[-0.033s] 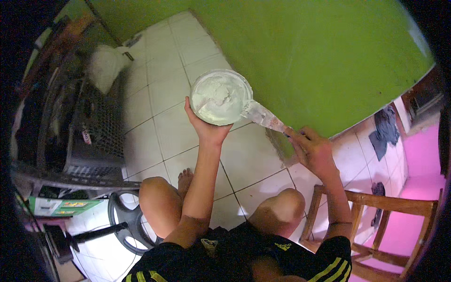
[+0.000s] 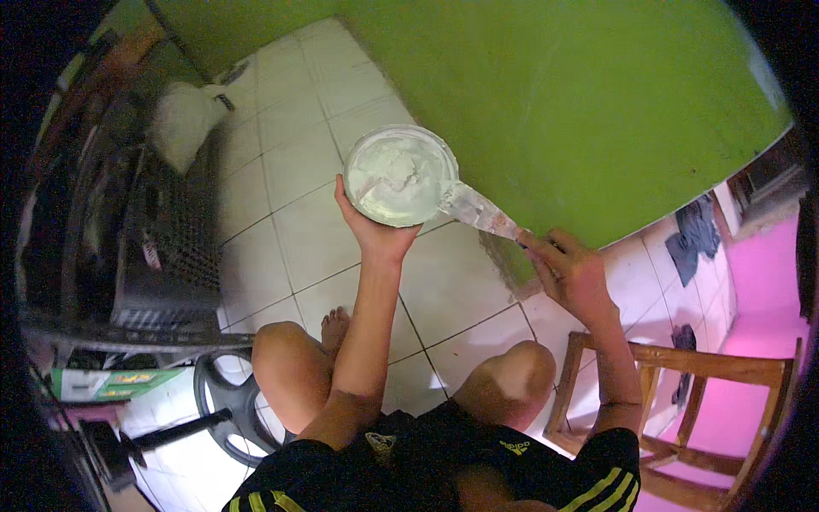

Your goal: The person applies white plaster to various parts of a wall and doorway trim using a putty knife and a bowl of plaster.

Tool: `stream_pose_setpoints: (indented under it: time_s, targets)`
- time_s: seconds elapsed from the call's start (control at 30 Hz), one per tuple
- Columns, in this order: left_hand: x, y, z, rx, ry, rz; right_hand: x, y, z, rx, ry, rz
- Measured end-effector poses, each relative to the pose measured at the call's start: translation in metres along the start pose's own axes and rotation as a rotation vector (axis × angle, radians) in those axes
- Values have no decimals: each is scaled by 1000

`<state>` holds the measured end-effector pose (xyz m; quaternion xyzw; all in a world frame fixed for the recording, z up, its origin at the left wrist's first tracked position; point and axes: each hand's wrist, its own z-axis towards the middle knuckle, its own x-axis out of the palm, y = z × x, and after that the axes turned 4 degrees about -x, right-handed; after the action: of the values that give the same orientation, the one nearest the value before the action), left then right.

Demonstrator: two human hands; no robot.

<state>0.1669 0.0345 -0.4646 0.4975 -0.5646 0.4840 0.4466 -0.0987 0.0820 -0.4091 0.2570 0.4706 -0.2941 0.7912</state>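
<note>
A round tub (image 2: 399,129) of white putty (image 2: 394,177) is held up in front of me, its open top facing up. My left hand (image 2: 386,241) is closed around its near side, the thumb along the left wall. With my right hand (image 2: 573,275) I grip a putty knife (image 2: 483,213); its handle is mostly hidden by the fingers. The wide metal blade is smeared with white, and its tip meets the tub's right rim, with a lump of putty at the edge. The putty's surface is uneven, with a raised clump in the middle.
A green wall (image 2: 580,111) rises beyond the white tiled floor (image 2: 316,239). To my left are a black plastic crate (image 2: 171,256), a white bag (image 2: 183,124) and a black ring-shaped base (image 2: 223,410) with a post. A wooden frame (image 2: 708,363) stands at my right, dark cloth (image 2: 695,239) behind it.
The surroundings at the left have shifted slightly leftward in the view. Tub, putty knife and both hands keep nearly the same places.
</note>
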Motion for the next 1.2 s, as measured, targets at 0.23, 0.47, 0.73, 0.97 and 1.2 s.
stream_pose_setpoints:
  time_s: [0.23,0.47,0.73,0.97,1.2]
  targets:
    - [-21,-27,50,-44,20,25,-40,33,18,267,87,64]
    - [15,-22,54,-266,15,59,-50,95,66,716,70,390]
    - [-4,21,46,-183,-7,124,-55,113,41,1043,23,495]
    - [8,29,41,-177,-16,78,-60,110,20,993,-123,587]
    - [26,52,5,-122,10,77,-56,104,-15,923,-169,471]
